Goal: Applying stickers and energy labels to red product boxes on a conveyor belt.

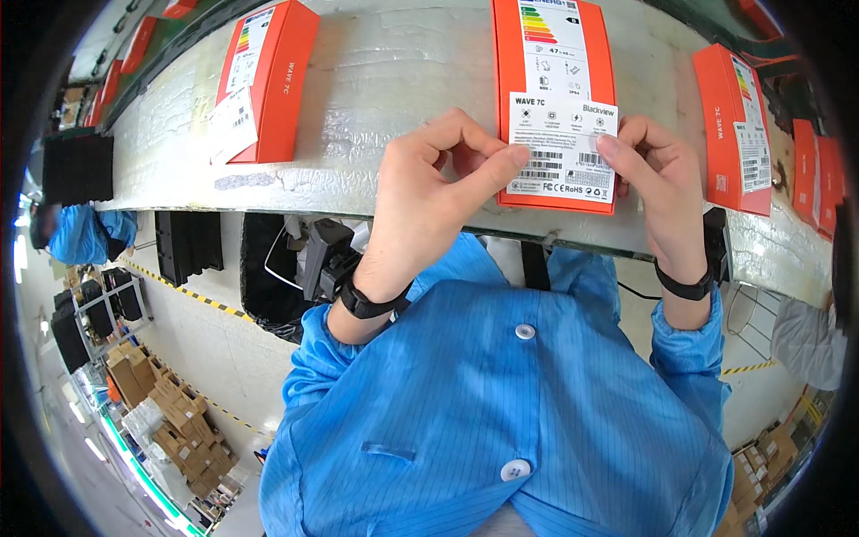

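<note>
A red-orange phone box (601,67) lies on the worktop in front of me, a colourful energy label (550,54) on its upper part. Over its lower part is a white printed label (562,134) with icons and barcodes. My left hand (429,183) pinches that label's left edge between thumb and forefinger. At the right edge, my right hand (662,174) is closed in a similar pinch, thumb on the label. Whether the label's underside touches the box all over, I cannot tell. Both wrists wear black bands.
Another orange box (282,98) stands at the left, a white label (234,125) hanging partly off it. To the right are one more orange box (723,125) and several others beyond. The worktop's near edge (358,213) runs just below my hands. A black bin (264,268) sits beneath.
</note>
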{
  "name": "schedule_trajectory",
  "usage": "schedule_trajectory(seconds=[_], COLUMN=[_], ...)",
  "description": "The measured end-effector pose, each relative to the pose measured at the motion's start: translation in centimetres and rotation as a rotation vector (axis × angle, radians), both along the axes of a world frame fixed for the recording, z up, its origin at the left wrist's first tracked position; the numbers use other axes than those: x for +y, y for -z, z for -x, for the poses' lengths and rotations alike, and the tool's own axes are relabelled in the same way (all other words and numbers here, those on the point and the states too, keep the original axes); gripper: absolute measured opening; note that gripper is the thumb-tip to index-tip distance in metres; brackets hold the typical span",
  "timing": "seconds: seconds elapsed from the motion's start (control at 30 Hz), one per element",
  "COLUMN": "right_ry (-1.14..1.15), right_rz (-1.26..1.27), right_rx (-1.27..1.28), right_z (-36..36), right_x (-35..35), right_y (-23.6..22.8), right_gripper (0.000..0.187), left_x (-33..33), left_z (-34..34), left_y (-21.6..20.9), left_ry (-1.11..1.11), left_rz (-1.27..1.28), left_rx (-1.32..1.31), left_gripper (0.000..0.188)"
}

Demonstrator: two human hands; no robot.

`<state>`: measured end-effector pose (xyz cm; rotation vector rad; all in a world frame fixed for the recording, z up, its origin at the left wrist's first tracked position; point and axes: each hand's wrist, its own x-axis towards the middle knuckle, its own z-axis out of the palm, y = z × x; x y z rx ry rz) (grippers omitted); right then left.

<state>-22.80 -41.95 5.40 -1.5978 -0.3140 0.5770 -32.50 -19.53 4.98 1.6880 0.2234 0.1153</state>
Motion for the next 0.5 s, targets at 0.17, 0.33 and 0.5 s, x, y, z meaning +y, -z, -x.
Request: schedule_trajectory(seconds=[0.17,0.33,0.5], right_ry=[-0.004,-0.002,-0.002], right_rz=[-0.026,-0.059,-0.052], right_rx=[-0.001,-0.009,-0.042], right_z=[0.04,0.07,0.18], right_x=[-0.01,0.13,0.01], right_y=[0.08,0.08,0.75], right_gripper=[0.022,0.021,0.022], left_x=[-0.02,0.03,0.0], left_z=[0.02,0.04,0.08], left_y=[0.17,0.32,0.27], left_ry=[-0.001,0.0,-0.002], left_rz=[-0.009,0.064,0.032], left_rx=[-0.012,0.016,0.009], left_gripper=[0.018,0.017,0.017])
